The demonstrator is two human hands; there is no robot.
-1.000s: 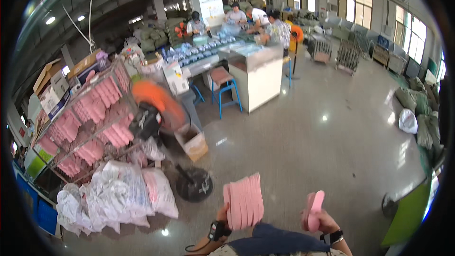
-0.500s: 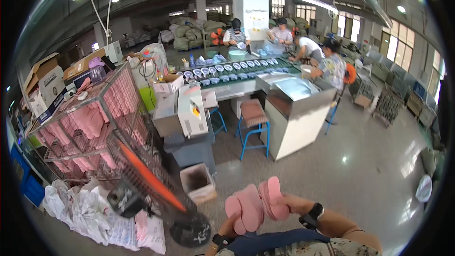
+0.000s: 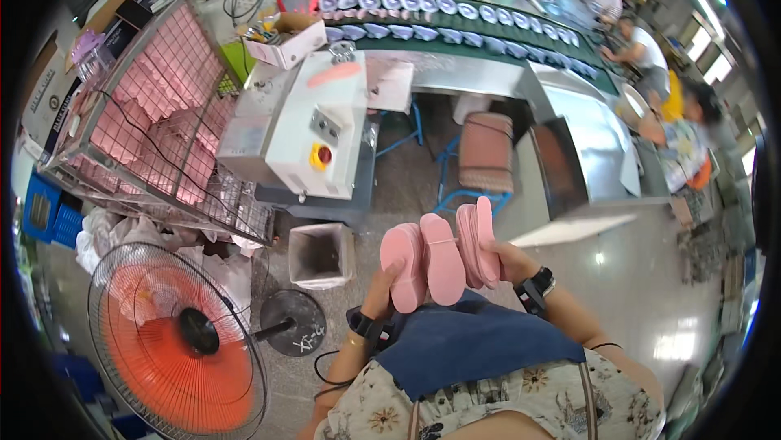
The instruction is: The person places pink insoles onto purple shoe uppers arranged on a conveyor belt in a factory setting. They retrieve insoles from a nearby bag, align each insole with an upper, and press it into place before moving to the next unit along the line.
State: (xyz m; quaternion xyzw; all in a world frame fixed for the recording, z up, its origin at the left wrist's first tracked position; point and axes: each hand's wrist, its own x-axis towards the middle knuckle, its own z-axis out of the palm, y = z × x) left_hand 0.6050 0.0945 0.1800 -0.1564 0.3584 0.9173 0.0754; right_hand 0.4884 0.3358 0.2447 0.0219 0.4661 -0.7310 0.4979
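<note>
Workshop floor, grey and glossy, seen from above; a long green conveyor [image 3: 488, 29] carrying pale soles runs across 12 to 2 o'clock, with seated people at 2 o'clock.

Left to right: wire rack [image 3: 154, 131] of pink pieces at 10 o'clock; orange floor fan [image 3: 175, 342] at 8 o'clock, its round base just beside a small white bin [image 3: 320, 254]; grey-white machine [image 3: 321, 135] with a yellow and red switch at 11 o'clock; brown stool [image 3: 486, 151] at 12 o'clock; steel bench [image 3: 586, 147] at 1 o'clock.

Left hand [image 3: 384, 289]: closed around the lower end of two flat pink insoles [image 3: 423, 265], fanned side by side, thumb over the front one. Right hand [image 3: 508, 259]: clamped on a thicker stack of pink insoles [image 3: 478, 243], held on edge; black watch on the wrist. The two bundles touch or nearly touch, above a blue apron [image 3: 480, 342], at the centre just toward 6 o'clock.

Risk, as judged: the left pair is gripped at one end only, so the front piece may slide out and drop by the bin or fan base; the right stack could splay if the fingers relax.

Change from half a second ago: the view has tipped downward, machine and fan now closer to centre; the insoles, then bunched as one clump, now sit as two separate groups.
</note>
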